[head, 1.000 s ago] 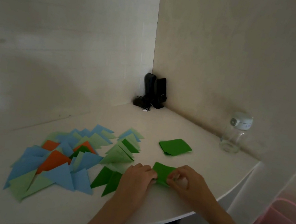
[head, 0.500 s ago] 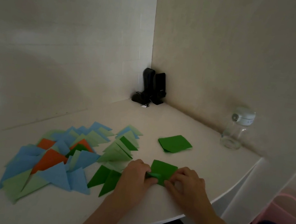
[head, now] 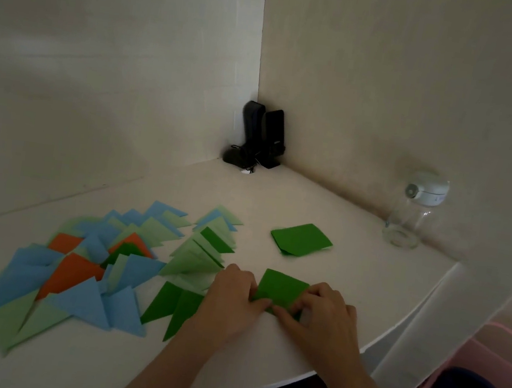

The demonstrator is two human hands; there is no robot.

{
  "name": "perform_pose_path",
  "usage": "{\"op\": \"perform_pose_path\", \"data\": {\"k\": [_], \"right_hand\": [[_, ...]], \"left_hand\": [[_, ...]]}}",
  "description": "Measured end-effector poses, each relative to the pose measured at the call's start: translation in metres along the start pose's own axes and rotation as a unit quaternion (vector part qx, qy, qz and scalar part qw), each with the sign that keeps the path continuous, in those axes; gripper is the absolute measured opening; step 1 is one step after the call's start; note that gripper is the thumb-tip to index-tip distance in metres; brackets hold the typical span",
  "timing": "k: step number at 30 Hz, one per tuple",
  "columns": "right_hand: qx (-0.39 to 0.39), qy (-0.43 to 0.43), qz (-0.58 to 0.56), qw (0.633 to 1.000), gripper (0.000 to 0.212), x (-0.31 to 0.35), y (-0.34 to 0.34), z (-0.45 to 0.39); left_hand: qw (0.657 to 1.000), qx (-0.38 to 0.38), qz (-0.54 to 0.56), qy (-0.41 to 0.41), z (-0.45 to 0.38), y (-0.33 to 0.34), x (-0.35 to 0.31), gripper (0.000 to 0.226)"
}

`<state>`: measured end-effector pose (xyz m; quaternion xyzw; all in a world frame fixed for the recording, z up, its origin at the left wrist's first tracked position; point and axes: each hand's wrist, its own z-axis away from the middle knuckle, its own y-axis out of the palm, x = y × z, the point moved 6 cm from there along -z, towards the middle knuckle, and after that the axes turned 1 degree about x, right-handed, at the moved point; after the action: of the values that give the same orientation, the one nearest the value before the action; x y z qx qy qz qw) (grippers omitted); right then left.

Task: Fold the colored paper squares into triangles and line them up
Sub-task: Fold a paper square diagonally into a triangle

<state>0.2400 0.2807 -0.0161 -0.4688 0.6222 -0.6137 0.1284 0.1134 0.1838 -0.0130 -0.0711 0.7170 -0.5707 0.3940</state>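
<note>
Both hands' grip pinches green paper (head: 281, 290) (fold hidden under fingers).

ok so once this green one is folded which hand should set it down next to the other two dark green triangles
Left, probably. The left hand already sits between the green paper being folded and the two dark green triangles, which lie right beside it. The right hand is on the far side and would have to cross over.

Dim corner, plain pale walls (head: 119, 62); white rounded table (head: 347, 303).
</note>
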Motion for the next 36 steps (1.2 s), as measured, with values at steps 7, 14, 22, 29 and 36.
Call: {"op": "perform_pose_path", "data": {"k": [7, 14, 22, 29, 36], "right_hand": [[0.004, 0.000, -0.061, 0.998, 0.032, -0.004, -0.003, -0.001], [0.081, -0.022, -0.147, 0.986, 0.036, -0.014, -0.002, -0.006], [0.115, 0.041, -0.170, 0.978, 0.033, -0.022, -0.021, -0.037], [0.085, 0.048, -0.158, 0.983, 0.016, -0.013, -0.023, -0.030], [0.102, 0.021, -0.196, 0.975, 0.023, -0.005, -0.027, -0.008]], "left_hand": [[0.997, -0.016, 0.069, -0.024, 0.000, -0.008, 0.007, 0.028], [0.994, -0.014, 0.104, 0.009, 0.004, -0.016, 0.007, 0.018], [0.995, 0.014, -0.011, 0.097, 0.006, -0.016, -0.014, 0.030], [0.979, -0.062, -0.152, 0.121, 0.031, -0.008, -0.036, 0.050], [0.962, -0.148, -0.176, 0.151, 0.046, 0.009, -0.049, 0.022]]}}
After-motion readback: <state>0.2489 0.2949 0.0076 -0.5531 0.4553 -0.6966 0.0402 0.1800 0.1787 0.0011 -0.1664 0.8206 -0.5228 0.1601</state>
